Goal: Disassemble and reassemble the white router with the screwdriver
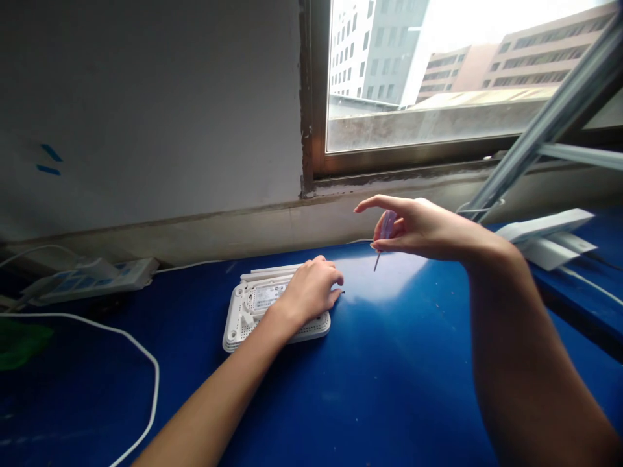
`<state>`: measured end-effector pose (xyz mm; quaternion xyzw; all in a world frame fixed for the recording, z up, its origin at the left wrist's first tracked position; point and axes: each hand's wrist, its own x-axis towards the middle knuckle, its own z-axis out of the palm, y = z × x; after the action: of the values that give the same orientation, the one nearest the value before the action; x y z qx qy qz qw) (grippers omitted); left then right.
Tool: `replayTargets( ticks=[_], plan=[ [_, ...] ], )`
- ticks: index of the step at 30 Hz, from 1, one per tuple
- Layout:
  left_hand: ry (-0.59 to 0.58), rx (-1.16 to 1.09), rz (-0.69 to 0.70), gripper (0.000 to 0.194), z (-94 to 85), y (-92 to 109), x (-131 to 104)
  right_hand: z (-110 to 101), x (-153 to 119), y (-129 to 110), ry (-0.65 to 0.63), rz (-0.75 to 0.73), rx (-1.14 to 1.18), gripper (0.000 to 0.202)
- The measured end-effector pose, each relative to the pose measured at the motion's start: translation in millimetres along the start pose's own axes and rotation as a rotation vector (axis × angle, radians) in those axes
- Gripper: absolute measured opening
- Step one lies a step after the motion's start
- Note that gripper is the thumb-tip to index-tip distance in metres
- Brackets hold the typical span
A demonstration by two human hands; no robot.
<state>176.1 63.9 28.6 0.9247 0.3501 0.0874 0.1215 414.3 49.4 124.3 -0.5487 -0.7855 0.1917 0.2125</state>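
A white router (248, 329) lies upside down on the blue tabletop, its label and vented underside facing up and its antennas along the far side. My left hand (314, 285) rests over the router's right part and covers some of it. Its fingers are curled, and at the thumb tip is a small dark piece (343, 292) that looks like a screw. Off to the right, my right hand (413, 227) is raised above the table, closed on a screwdriver (387, 226) with a translucent purple handle. The screwdriver's thin shaft points down, apart from the router; the index finger stretches out free.
A power strip (97, 280) lies at the left by the wall, with a white cable (154, 370) looping across the table. White devices (545, 233) sit at the right beneath a slanted metal frame (530, 130). A window (379, 130) is behind.
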Motion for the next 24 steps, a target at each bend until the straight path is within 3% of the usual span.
replayTargets(
  ticks=[4, 7, 10, 12, 24],
  plan=[
    [0.051, -0.037, -0.011, 0.022, -19.7, -13.3, -24.8, 7.5, 5.0, 1.2, -0.009, -0.01, -0.029, 0.065],
    [0.046, -0.095, 0.0, 0.038, -37.2, -29.1, -52.8, 14.3, 9.2, -4.7, -0.021, -0.03, -0.045, 0.063],
    [-0.139, -0.155, -0.071, 0.087, -48.4, -45.7, -80.5, 22.1, 13.5, -17.5, -0.067, -0.055, 0.005, 0.061],
    [-0.228, -0.161, -0.104, 0.105, -50.3, -53.6, -93.5, 28.1, 16.1, -27.7, -0.093, -0.076, 0.058, 0.059],
    [-0.126, -0.028, -0.311, 0.113, -48.5, -65.5, -103.4, 67.9, 26.0, -61.8, -0.088, -0.197, 0.105, 0.05]
  ],
)
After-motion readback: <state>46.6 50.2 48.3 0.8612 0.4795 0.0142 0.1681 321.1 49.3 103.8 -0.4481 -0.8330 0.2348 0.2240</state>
